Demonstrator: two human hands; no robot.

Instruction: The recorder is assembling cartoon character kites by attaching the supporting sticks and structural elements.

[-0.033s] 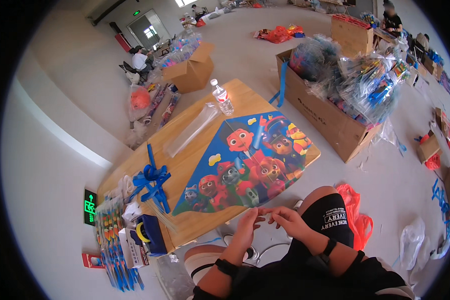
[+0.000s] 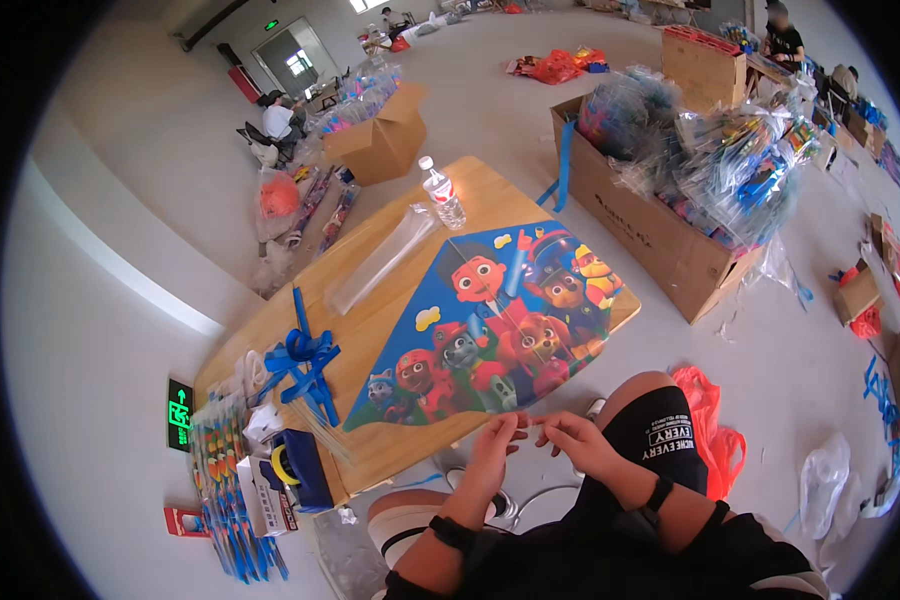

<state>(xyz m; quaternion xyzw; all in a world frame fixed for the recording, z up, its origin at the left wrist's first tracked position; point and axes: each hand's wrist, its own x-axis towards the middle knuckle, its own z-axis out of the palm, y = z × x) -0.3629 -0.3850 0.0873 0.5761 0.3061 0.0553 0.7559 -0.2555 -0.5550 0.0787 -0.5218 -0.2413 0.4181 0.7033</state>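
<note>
My left hand (image 2: pixel 495 446) and my right hand (image 2: pixel 573 442) meet just off the near edge of the table, above my lap. Thumb and fingertips are pinched together on each. Whatever is between them is too small to make out. Beyond my fingers a printed kite sheet (image 2: pixel 470 345), blue with cartoon characters, lies flat on the wooden table (image 2: pixel 490 190). Blue ribbon strips (image 2: pixel 305 355) are heaped to its left. Behind it rest a long clear plastic sleeve (image 2: pixel 385 258) and an upright water bottle (image 2: pixel 443 196).
A tape dispenser (image 2: pixel 302 470) sits at the table's left corner, beside hanging bundles of colourful packs (image 2: pixel 232 490). A long carton (image 2: pixel 650 225) full of plastic-wrapped goods stands to the right. A red plastic bag (image 2: pixel 712 430) lies by my knee. People sit farther off.
My fingertips have shifted very slightly, still close together. Nothing else visibly differs.
</note>
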